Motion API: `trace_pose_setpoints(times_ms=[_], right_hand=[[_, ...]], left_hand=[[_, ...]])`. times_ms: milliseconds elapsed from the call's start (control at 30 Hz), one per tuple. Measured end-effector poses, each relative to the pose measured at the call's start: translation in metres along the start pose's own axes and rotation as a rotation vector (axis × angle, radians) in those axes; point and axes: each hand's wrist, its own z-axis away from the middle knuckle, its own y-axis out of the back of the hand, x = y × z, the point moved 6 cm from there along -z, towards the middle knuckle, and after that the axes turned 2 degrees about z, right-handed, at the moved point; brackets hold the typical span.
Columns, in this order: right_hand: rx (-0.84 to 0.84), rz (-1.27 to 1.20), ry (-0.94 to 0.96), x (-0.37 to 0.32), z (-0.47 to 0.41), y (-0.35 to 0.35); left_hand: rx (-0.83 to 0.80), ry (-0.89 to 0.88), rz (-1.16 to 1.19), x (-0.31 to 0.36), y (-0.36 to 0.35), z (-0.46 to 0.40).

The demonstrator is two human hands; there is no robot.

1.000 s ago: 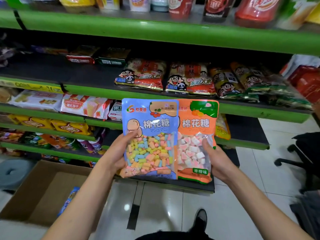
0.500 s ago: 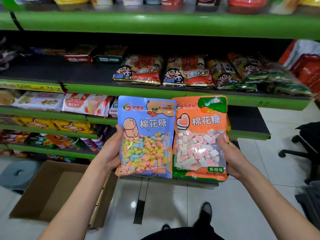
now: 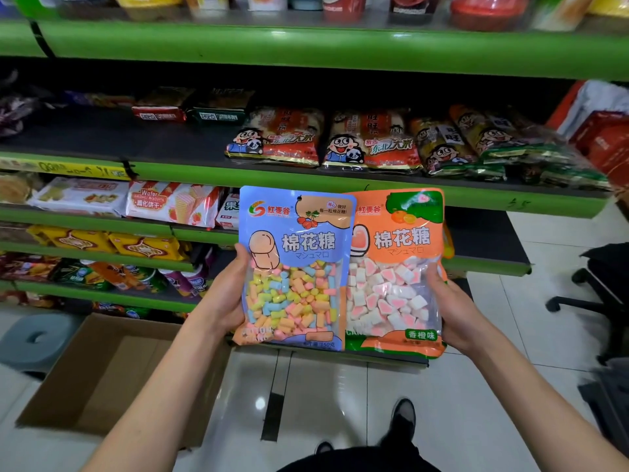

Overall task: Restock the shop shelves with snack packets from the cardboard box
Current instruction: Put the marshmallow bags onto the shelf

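Note:
I hold two marshmallow packets upright in front of the green shelves. My left hand (image 3: pixel 224 298) grips the left edge of the blue packet (image 3: pixel 294 267), which is filled with pastel pieces. My right hand (image 3: pixel 452 308) grips the right edge of the orange packet (image 3: pixel 396 267), filled with pink and white pieces. The blue packet overlaps the orange one's left edge. The open cardboard box (image 3: pixel 102 376) sits on the floor at lower left; its visible inside looks bare.
Green shelves (image 3: pixel 306 178) carry rice cracker bags (image 3: pixel 371 141) above and wafer packs (image 3: pixel 170 202) to the left. A grey stool (image 3: pixel 34 338) stands left of the box. A black office chair (image 3: pixel 599 287) is at the right. My shoe (image 3: pixel 403 413) rests on the tiled floor.
Both packets have shifted slightly right and up in view, and the orange one came out from behind the blue. The camera drew back, showing more of the box and floor.

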Motion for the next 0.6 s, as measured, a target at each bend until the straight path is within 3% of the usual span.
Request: trace_pose_setpoints(times_ms=[600], right_hand=[[-0.007, -0.067, 0.022, -0.006, 0.001, 0.002]], left_hand=[[0.02, -0.002, 0.048, -0.002, 0.013, -0.007]])
